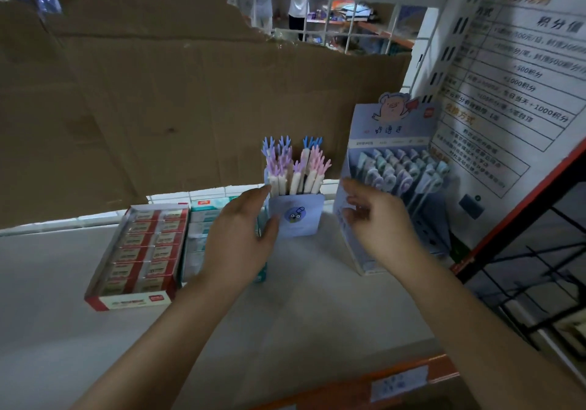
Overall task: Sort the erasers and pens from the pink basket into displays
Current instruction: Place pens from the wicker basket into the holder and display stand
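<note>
A small blue pen display [301, 216] stands mid-shelf, filled with several antler-topped pens [293, 163]. My left hand [241, 235] grips its left corner, fingers along the side and thumb on the front face. My right hand [377, 222] hovers blurred between this box and the taller blue pen display with a pig header [393, 130]; its fingers are loosely curled and hold nothing. A red eraser display [139, 254] lies flat at the left, filled with rows of erasers. A teal eraser box [203, 216] sits beside it, partly hidden by my left hand. The pink basket is out of view.
Torn brown cardboard [158, 102] backs the white shelf [63, 330]. A printed poster [520, 92] leans at the right beside a black wire rack [539, 267]. The shelf's orange front edge [412, 374] carries a label.
</note>
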